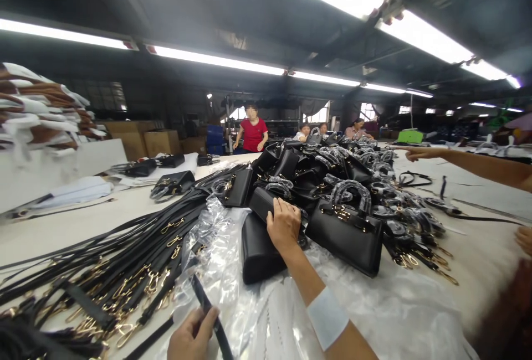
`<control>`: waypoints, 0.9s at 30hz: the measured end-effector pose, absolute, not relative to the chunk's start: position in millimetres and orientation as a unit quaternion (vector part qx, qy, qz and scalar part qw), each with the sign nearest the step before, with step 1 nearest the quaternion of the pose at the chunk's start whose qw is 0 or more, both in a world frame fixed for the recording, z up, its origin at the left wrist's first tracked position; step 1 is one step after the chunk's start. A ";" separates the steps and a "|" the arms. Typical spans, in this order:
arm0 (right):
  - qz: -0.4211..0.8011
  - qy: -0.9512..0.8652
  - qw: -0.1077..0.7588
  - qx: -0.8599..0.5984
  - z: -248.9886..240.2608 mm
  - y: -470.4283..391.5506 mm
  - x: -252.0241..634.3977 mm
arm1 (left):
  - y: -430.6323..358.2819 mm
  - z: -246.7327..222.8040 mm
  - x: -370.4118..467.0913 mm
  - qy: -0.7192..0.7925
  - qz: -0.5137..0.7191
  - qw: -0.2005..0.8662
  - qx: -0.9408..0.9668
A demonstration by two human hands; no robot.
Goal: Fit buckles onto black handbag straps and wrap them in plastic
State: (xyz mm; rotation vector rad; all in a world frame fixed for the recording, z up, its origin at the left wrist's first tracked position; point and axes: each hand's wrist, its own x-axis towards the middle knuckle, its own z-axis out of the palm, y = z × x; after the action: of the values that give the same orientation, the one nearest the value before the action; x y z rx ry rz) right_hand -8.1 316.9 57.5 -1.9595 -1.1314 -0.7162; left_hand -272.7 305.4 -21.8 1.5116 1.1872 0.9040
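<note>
Low in the view, my left hand (193,333) pinches a black strap (211,315) between thumb and fingers. My right hand (285,224) reaches forward and rests on a black handbag (262,205) at the near edge of a large pile; what its fingertips grip is hidden. Another black bag (256,249) lies just beneath it. To the right a handbag (347,232) stands tilted, its handle wrapped in clear plastic. Clear plastic bags (218,243) are spread under and beside the bags.
Many black straps (137,238) with gold clasps cover the table's left. More straps with clasps (415,238) lie right of the pile. Another person's arm (490,167) points in from the right. A person in red (252,132) stands behind the table. Cardboard boxes (162,143) are farther back.
</note>
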 end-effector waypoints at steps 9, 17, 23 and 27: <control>-0.261 -0.422 0.451 -0.742 86.2 305.4 -16.6 | 300.7 -22.4 -271.4 0.486 0.380 0.495 0.612; -0.224 -0.449 0.376 -0.779 81.2 310.3 -11.0 | 306.0 -30.1 -275.0 0.514 0.356 0.493 0.606; -0.270 -0.444 0.369 -0.770 67.8 316.6 -12.4 | 303.8 -24.4 -272.9 0.524 0.344 0.486 0.609; -0.253 -0.459 0.341 -0.780 63.0 314.4 -13.7 | 311.4 -24.4 -279.1 0.541 0.315 0.480 0.615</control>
State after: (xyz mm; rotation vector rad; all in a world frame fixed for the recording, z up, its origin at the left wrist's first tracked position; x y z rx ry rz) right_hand -13.7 314.4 63.0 -2.0299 -1.1951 -0.6591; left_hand -279.1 311.4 -24.4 1.5002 1.3189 0.7688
